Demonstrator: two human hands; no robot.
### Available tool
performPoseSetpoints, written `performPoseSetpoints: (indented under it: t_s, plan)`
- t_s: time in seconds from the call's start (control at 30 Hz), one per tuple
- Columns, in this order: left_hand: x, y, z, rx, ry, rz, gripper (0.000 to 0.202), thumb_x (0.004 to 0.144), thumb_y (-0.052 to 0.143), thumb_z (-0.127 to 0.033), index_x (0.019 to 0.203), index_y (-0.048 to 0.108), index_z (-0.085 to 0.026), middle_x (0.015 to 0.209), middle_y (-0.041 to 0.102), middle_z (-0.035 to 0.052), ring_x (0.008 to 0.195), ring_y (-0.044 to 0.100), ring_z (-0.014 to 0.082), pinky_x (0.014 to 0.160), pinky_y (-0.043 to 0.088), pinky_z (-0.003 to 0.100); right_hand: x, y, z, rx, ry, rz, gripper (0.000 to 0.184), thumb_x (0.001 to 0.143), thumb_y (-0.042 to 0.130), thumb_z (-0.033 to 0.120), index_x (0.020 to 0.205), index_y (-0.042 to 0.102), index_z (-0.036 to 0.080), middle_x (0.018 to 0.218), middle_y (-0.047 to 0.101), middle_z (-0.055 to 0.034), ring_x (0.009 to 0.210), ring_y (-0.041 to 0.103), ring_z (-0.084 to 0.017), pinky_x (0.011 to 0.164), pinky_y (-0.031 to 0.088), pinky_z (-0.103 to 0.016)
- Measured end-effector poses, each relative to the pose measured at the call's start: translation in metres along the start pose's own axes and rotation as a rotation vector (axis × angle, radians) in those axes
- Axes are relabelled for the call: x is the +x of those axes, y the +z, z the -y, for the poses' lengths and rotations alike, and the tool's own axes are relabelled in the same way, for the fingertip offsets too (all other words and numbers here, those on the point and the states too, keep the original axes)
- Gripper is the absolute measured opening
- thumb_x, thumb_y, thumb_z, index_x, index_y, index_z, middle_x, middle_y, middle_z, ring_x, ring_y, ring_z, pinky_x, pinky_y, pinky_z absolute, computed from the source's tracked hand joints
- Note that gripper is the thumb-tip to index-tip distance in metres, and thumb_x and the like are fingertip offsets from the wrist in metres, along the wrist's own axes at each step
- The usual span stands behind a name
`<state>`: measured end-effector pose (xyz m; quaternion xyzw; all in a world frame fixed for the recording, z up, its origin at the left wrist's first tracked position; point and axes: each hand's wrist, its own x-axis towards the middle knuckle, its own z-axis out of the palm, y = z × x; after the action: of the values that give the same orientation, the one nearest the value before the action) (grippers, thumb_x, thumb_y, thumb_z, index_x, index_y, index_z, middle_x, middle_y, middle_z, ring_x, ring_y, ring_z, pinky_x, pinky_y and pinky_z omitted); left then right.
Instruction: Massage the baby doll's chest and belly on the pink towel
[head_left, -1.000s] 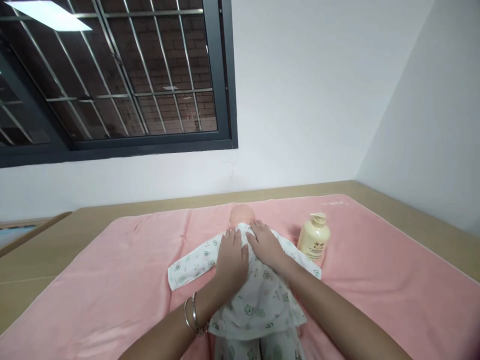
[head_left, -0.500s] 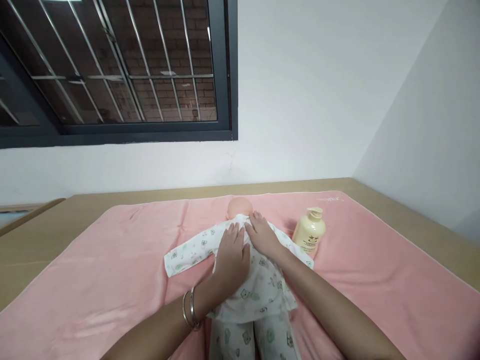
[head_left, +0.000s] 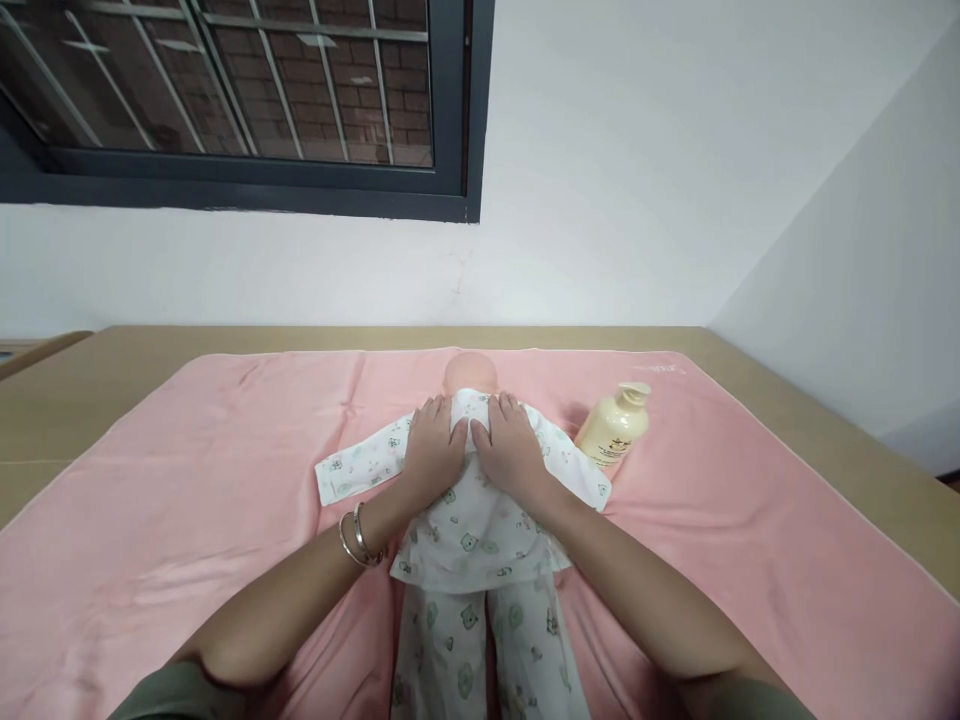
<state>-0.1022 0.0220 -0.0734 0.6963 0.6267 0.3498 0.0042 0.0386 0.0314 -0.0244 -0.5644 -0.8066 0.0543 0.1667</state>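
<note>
A baby doll (head_left: 470, 372) lies stretched out with its head toward the wall and no face showing. It wears a white printed top (head_left: 480, 540) and matching trousers (head_left: 457, 650), with the sleeves spread to both sides. My left hand (head_left: 433, 448) rests flat on the upper left of the top, fingers extended. Mirroring it, my right hand (head_left: 514, 450) lies flat on the upper right, the two thumbs close together near the middle. Both hands are open and grasp nothing. Two silver bangles (head_left: 360, 537) circle my left wrist.
A pale yellow pump bottle (head_left: 615, 427) leans beside the doll's right-hand sleeve. Under everything spreads a pink blanket (head_left: 225, 480) on a tan surface (head_left: 795, 410). A white wall (head_left: 600, 200) and a barred, dark-framed window (head_left: 300, 190) stand behind.
My left hand has shifted left and up, off the middle of the top, and now sits level with my right hand. The right thumb has spread inward. The camera view has tilted down.
</note>
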Motion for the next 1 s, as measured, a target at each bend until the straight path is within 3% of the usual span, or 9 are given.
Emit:
performPoseSetpoints:
  t_s: [0.13, 0.43, 0.6, 0.7, 0.87, 1.0]
  plan:
    - [0.004, 0.001, 0.005, 0.014, 0.028, -0.01, 0.044, 0.095, 0.031, -0.031, 0.131, 0.046, -0.01, 0.136, 0.052, 0.0229, 0.135, 0.04, 0.0316, 0.109, 0.032, 0.056, 0.008, 0.016, -0.006, 0.035, -0.026, -0.035, 0.061, 0.098, 0.031, 0.04, 0.144, 0.036, 0.0, 0.15, 0.036, -0.0232, 0.143, 0.026, -0.031, 0.116, 0.02, -0.046]
    - [0.014, -0.001, 0.004, -0.036, 0.006, -0.052, 0.041, 0.092, 0.036, -0.029, 0.126, 0.051, -0.013, 0.127, 0.058, 0.0165, 0.123, 0.049, 0.0285, 0.107, 0.036, 0.05, 0.014, 0.017, -0.01, 0.101, -0.026, -0.054, 0.059, 0.098, 0.031, 0.038, 0.144, 0.037, 0.003, 0.15, 0.037, -0.0213, 0.143, 0.025, -0.031, 0.117, 0.018, -0.047]
    - [0.015, -0.004, 0.003, -0.061, -0.01, -0.033, 0.037, 0.091, 0.038, -0.029, 0.121, 0.054, -0.014, 0.12, 0.062, 0.0148, 0.116, 0.053, 0.0276, 0.105, 0.039, 0.048, 0.022, 0.007, -0.019, 0.121, -0.094, 0.029, 0.062, 0.099, 0.03, 0.043, 0.146, 0.035, 0.002, 0.154, 0.031, -0.0202, 0.144, 0.024, -0.029, 0.117, 0.018, -0.043]
    - [0.022, -0.004, 0.009, -0.064, -0.064, 0.016, 0.036, 0.091, 0.04, -0.032, 0.119, 0.056, -0.016, 0.116, 0.064, 0.0128, 0.113, 0.055, 0.0266, 0.104, 0.039, 0.046, 0.011, -0.005, -0.012, 0.066, -0.111, 0.09, 0.061, 0.099, 0.03, 0.039, 0.146, 0.033, 0.0, 0.153, 0.032, -0.022, 0.143, 0.026, -0.031, 0.116, 0.021, -0.044]
    - [0.025, -0.007, 0.016, -0.053, -0.068, 0.046, 0.041, 0.094, 0.034, -0.033, 0.124, 0.054, -0.015, 0.125, 0.062, 0.0127, 0.123, 0.051, 0.0264, 0.11, 0.034, 0.049, -0.022, -0.016, 0.009, -0.011, -0.248, 0.097, 0.056, 0.097, 0.034, 0.034, 0.145, 0.038, 0.007, 0.152, 0.037, -0.018, 0.143, 0.027, -0.031, 0.115, 0.023, -0.046]
    - [0.004, -0.013, -0.001, 0.106, 0.022, 0.041, 0.047, 0.095, 0.031, -0.031, 0.134, 0.046, -0.009, 0.137, 0.053, 0.0195, 0.131, 0.044, 0.0313, 0.109, 0.033, 0.051, -0.001, -0.011, -0.005, 0.043, -0.145, 0.086, 0.057, 0.099, 0.029, 0.039, 0.145, 0.038, 0.006, 0.151, 0.037, -0.0181, 0.142, 0.029, -0.03, 0.114, 0.024, -0.044]
